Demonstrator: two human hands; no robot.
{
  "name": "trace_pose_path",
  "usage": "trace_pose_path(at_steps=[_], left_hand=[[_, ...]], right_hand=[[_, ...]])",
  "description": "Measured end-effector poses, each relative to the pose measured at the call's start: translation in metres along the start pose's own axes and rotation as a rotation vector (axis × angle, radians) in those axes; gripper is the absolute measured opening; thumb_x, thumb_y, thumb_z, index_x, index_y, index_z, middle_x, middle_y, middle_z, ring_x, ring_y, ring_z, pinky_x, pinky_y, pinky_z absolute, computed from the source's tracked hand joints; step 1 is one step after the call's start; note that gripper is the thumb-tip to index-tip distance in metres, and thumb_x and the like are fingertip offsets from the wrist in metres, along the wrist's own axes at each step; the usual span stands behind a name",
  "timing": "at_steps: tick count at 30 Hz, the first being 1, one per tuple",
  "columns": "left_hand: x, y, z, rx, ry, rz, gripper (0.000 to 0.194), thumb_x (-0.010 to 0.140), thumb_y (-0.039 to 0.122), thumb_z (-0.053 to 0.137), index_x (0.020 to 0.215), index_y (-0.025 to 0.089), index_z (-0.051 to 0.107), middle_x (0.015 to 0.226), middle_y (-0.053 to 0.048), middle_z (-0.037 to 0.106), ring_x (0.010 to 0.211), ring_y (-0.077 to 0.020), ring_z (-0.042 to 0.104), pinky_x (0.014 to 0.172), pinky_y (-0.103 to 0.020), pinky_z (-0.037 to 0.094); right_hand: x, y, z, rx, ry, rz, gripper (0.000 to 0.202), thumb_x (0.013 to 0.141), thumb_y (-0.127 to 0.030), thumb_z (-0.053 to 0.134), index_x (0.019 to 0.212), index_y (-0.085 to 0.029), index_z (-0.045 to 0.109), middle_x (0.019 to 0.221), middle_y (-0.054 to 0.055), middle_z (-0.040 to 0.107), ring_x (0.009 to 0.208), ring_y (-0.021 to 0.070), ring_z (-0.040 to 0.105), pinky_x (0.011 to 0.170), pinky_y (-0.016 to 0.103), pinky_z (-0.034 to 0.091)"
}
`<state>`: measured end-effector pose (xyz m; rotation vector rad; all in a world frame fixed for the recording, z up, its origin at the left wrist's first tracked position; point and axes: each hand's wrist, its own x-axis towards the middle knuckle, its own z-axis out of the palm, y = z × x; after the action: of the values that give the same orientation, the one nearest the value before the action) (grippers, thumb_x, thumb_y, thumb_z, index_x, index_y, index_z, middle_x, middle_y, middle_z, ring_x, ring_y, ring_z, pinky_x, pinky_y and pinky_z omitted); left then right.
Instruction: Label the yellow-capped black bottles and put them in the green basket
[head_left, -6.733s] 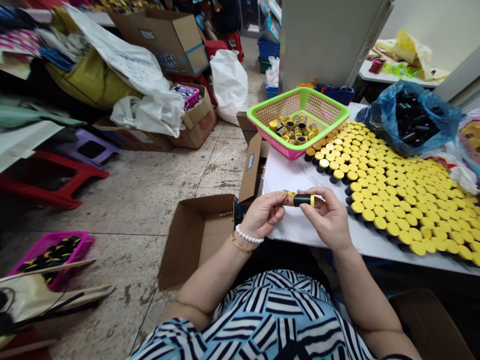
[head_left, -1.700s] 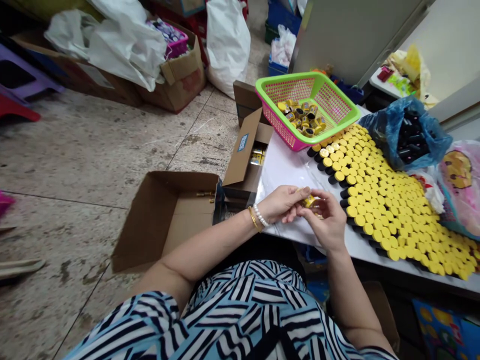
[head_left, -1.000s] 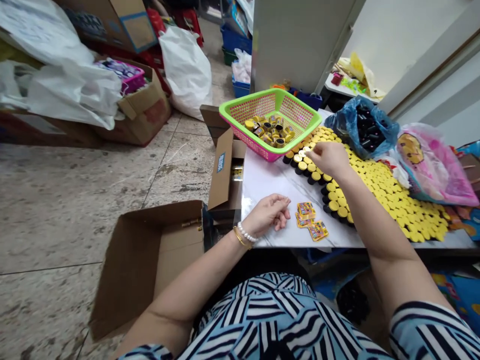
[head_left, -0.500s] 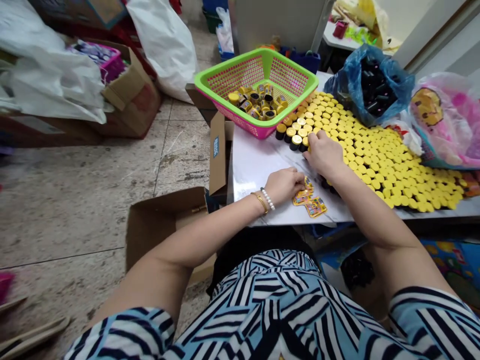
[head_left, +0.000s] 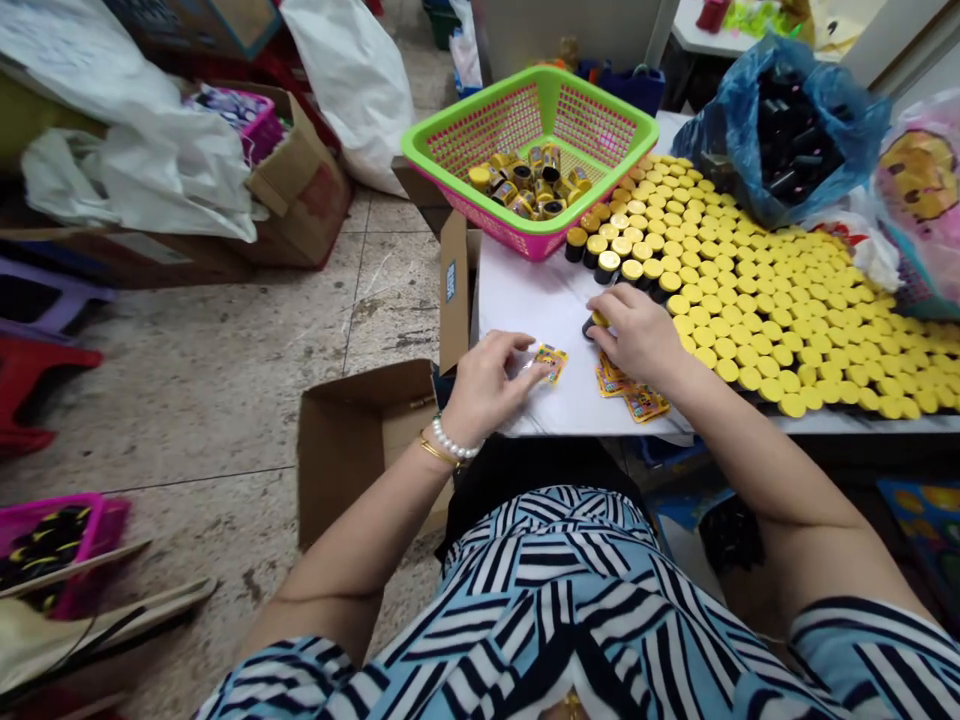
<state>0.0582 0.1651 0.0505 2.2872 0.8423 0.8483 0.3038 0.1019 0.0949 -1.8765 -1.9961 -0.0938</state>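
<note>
My left hand (head_left: pixel 491 385) has its thumb and fingertips around the edge of a small yellow printed label (head_left: pixel 551 362), low over the white tabletop (head_left: pixel 517 290). In my right hand (head_left: pixel 634 328), thumb and fingers pinch a small yellow-capped black jar (head_left: pixel 596 322), tilted on its side and partly covered by the fingers. Under the right wrist lies a loose pile of similar labels (head_left: pixel 645 402). Rows of upright yellow-capped jars (head_left: pixel 750 310) stand close together beyond and right of that hand.
A green and pink basket (head_left: pixel 525 235) holding several label-wrapped jars stands at the table's far left. Behind the rows sits a blue plastic bag (head_left: pixel 720 150) of black pieces. An open cardboard box (head_left: pixel 337 440) is below the table's left edge.
My left hand has moved left from the label pile with one label. My right hand has drawn back from the jar rows toward me, with a jar in its fingers.
</note>
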Motion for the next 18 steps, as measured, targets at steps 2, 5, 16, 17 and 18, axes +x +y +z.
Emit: trace_pose_path(at_steps=[2, 5, 16, 17, 18], left_hand=[[-0.002, -0.006, -0.001, 0.03, 0.038, -0.078, 0.032, 0.089, 0.037, 0.075, 0.113, 0.016, 0.07, 0.099, -0.006, 0.068, 0.079, -0.0173, 0.061, 0.08, -0.033, 0.051], [0.003, -0.009, 0.009, 0.171, 0.066, -0.087, 0.031, 0.087, 0.04, 0.076, 0.106, 0.016, 0.072, 0.098, -0.009, 0.066, 0.087, -0.0223, 0.06, 0.085, -0.037, 0.05], [-0.001, 0.022, 0.012, -0.178, 0.255, -0.095, 0.011, 0.09, 0.025, 0.073, 0.082, 0.018, 0.068, 0.083, -0.002, 0.062, 0.074, -0.0149, 0.055, 0.071, -0.029, 0.047], [-0.002, 0.024, 0.009, -0.166, 0.295, -0.071, 0.013, 0.091, 0.026, 0.072, 0.081, 0.019, 0.067, 0.082, -0.002, 0.061, 0.075, -0.0155, 0.055, 0.073, -0.029, 0.047], [-0.001, 0.024, 0.008, -0.14, 0.321, -0.053, 0.013, 0.093, 0.026, 0.07, 0.082, 0.019, 0.067, 0.082, -0.002, 0.062, 0.078, -0.0163, 0.056, 0.075, -0.03, 0.048]], right_hand=[[-0.003, -0.002, 0.012, 0.051, -0.037, -0.027, 0.026, 0.092, -0.018, 0.057, 0.117, -0.019, 0.064, 0.122, 0.013, 0.063, 0.109, 0.0274, 0.061, 0.09, 0.039, 0.052], [-0.002, -0.002, 0.023, 0.1, -0.061, -0.022, 0.029, 0.09, -0.015, 0.057, 0.117, -0.02, 0.062, 0.123, 0.013, 0.061, 0.107, 0.0272, 0.062, 0.088, 0.039, 0.052], [-0.026, -0.025, 0.007, 0.712, -0.016, 0.327, 0.025, 0.098, -0.029, 0.045, 0.083, -0.022, 0.064, 0.074, 0.0, 0.067, 0.071, 0.0172, 0.063, 0.069, 0.03, 0.049], [-0.031, -0.028, 0.005, 0.725, -0.056, 0.35, 0.029, 0.1, -0.036, 0.048, 0.081, -0.022, 0.066, 0.07, 0.0, 0.066, 0.067, 0.0163, 0.062, 0.065, 0.029, 0.048], [-0.035, -0.032, 0.003, 0.697, -0.079, 0.355, 0.032, 0.099, -0.042, 0.054, 0.079, -0.021, 0.067, 0.069, -0.001, 0.066, 0.065, 0.0158, 0.061, 0.064, 0.029, 0.047]])
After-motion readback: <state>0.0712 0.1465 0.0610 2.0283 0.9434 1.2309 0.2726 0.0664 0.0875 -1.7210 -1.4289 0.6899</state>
